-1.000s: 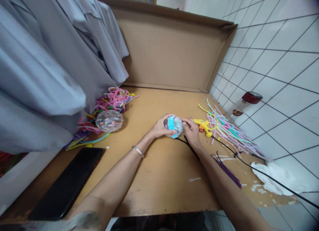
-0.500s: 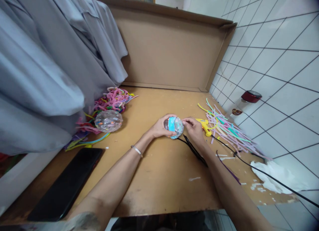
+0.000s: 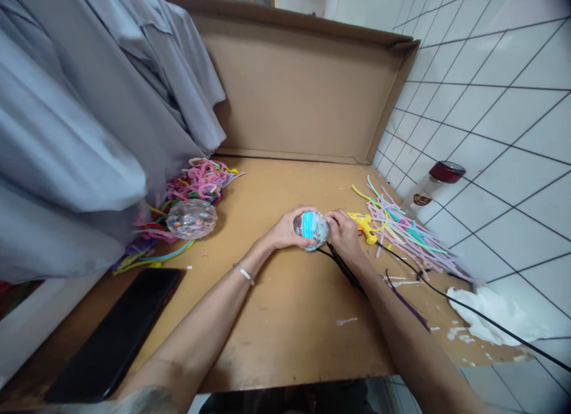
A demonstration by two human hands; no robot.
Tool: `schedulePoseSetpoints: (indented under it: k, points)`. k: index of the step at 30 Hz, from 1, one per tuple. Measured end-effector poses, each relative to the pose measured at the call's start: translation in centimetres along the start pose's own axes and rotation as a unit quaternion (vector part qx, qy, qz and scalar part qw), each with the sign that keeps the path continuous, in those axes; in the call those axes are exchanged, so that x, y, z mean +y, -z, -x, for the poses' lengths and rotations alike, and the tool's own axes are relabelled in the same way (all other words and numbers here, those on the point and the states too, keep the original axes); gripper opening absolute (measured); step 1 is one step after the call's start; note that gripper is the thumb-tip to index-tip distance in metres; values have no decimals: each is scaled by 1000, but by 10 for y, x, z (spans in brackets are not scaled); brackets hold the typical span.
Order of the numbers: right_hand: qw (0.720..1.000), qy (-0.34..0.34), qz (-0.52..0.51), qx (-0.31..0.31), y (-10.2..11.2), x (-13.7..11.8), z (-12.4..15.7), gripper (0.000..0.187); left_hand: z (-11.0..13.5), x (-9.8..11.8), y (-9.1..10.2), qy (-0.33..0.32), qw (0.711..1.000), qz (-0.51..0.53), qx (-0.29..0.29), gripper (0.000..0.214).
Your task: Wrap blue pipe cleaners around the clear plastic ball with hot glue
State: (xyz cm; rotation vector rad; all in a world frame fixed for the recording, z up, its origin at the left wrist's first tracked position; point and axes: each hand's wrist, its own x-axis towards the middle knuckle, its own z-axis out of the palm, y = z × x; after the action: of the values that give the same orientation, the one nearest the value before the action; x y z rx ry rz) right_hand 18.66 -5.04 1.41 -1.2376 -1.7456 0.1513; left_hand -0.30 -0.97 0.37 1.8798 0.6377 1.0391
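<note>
A small clear, rounded plastic container [image 3: 318, 231] with a light-blue band around it lies in my left hand [image 3: 289, 228], whose fingers and thumb wrap around its left side. At the container's right edge, my right hand [image 3: 342, 228] has its thumb and fingers pinched together. What those fingertips hold, if anything, is too small to tell. Black strands [image 3: 345, 265] run on the table under the right forearm. Just beyond the right hand lies a yellow glue gun [image 3: 366, 228], partly hidden by that hand.
A second clear plastic container [image 3: 191, 219] rests against tangled pink pipe cleaners [image 3: 207, 179] at left. A black phone [image 3: 118, 333] lies near the front. Straight pastel pipe cleaners [image 3: 410, 238], a red-lidded jar [image 3: 430, 188], white tissue [image 3: 491, 316] and a black cord [image 3: 468, 304] are at right.
The view has shifted slightly. My right fingers have closed in a little at the container's right edge, while my left hand keeps its hold.
</note>
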Motion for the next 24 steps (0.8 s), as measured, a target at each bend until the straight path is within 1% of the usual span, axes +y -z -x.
schedulePoseSetpoints:
  k: [3, 5, 10, 12, 14, 17, 20, 22, 24]
  points:
    - [999, -19, -23, -18, 3, -1, -2, 22, 0, 0, 1, 8, 1000, 5, 2, 79]
    - [999, -15, -24, -37, 7, -2, -3, 22, 1, -1, 2, 17, 1000, 10, 3, 79]
    - [997, 35, 8, -63, 14, -4, -3, 22, 1, -1, 2, 28, 999, 17, 5, 80]
    - [995, 56, 34, -75, 14, -3, -3, 23, 1, -1, 2, 21, 1000, 13, 5, 80]
    - [993, 62, 64, -80, 12, -2, -1, 26, 0, -1, 1, 9, 1000, 4, 5, 80]
    - [993, 58, 81, -66, 5, -1, 1, 30, 0, 0, 0, 6, 1000, -2, 4, 80]
    - [996, 40, 59, -52, 2, 1, 1, 29, 1, 0, 1, 28, 1000, 10, 6, 81]
    - [997, 7, 71, -31, 7, 4, -1, 32, 1, -1, 2, 54, 998, 25, 15, 83]
    - [990, -46, 132, 19, 17, 9, -5, 36, 2, -2, 3, 76, 996, 38, 26, 85]
